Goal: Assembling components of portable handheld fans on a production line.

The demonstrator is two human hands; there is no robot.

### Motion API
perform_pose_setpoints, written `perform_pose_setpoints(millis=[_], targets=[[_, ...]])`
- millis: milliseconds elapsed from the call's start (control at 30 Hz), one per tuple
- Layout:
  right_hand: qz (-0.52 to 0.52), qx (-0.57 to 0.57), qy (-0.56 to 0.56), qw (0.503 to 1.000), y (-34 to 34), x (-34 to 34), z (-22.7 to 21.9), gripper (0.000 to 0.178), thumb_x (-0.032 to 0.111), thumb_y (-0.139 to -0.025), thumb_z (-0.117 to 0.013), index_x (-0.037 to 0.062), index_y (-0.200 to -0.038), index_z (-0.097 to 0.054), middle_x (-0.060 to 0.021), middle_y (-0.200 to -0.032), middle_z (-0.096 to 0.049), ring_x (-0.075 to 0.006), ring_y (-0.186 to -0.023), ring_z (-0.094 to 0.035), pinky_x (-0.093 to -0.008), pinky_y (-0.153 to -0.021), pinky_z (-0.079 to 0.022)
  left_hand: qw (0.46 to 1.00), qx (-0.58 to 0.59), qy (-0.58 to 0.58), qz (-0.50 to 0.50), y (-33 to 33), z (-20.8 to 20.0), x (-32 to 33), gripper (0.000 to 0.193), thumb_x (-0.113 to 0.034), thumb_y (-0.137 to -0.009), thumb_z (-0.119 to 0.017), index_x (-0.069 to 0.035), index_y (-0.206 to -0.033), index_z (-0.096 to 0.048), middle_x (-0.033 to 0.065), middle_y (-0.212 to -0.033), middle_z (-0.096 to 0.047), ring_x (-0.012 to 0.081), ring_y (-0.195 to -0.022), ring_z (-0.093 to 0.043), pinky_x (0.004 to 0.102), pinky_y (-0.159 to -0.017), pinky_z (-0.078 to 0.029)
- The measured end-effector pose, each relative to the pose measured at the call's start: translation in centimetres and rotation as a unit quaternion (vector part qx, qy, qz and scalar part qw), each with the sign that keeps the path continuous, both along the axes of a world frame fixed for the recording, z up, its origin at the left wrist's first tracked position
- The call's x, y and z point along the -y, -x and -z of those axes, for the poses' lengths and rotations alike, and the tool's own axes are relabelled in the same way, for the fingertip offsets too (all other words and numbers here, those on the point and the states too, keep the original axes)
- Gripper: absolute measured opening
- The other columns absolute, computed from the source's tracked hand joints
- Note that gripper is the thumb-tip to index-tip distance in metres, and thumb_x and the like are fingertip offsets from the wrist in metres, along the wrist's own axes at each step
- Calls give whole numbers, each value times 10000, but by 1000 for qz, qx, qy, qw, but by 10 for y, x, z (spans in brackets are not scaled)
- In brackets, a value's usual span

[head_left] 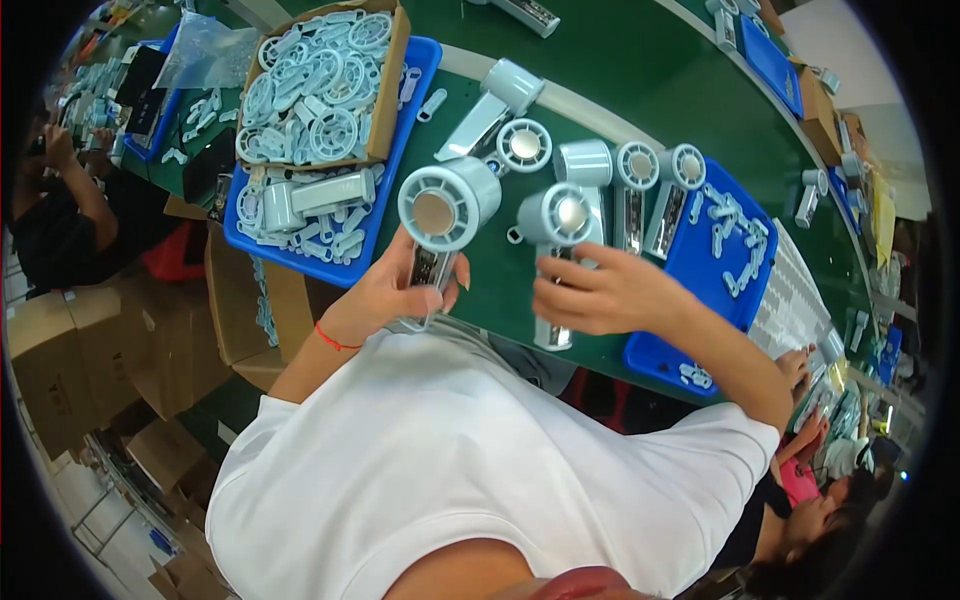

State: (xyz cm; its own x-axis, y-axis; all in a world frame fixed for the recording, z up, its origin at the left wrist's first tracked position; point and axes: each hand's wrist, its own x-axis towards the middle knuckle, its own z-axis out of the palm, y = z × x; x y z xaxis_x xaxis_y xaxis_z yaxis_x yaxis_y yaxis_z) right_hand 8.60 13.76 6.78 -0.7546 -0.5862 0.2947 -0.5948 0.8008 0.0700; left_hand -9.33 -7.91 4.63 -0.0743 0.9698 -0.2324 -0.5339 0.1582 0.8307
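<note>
My left hand is wrapped round the handle of a pale blue handheld fan. Its round head faces up toward me, and the handle's open side shows dark inner parts. My right hand, slightly blurred, has its fingers curled on the handle of a second handheld fan, which stands at the table's near edge. Just beyond both hands lie several more such fans, among them one with a round silver centre and another with its handle's insides showing.
On the left, a cardboard box full of pale blue rings and small parts sits in a blue tray. At the right, another blue tray holds small clip-like pieces. The green table stretches away. Co-workers sit at both sides.
</note>
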Motion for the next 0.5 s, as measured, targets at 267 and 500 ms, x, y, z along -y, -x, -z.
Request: perform_pose_setpoints(millis=[267,500], targets=[[158,48,-42,985,-4,15,52,193,109,-718,-557,85,-909,-559,-57,-1022,-526,-183,-1123,-464,-295,-793,-427,999,46,-7,11,-29,29,11,510,-256,-889,-516,-56,-1294,-280,104,-936,-517,149,-688,-516,260,-631,-442],[729,-133,86,666,-95,-92,34,136,67,-744,-594,30,-874,-588,-172,-829,-612,-353,-811,-582,-414,-712,-461,999,-36,9,-34,-48,44,11,383,-156,-847,-554,-25,-1166,-385,83,-893,-528,121,-629,-528,255,-553,-466]])
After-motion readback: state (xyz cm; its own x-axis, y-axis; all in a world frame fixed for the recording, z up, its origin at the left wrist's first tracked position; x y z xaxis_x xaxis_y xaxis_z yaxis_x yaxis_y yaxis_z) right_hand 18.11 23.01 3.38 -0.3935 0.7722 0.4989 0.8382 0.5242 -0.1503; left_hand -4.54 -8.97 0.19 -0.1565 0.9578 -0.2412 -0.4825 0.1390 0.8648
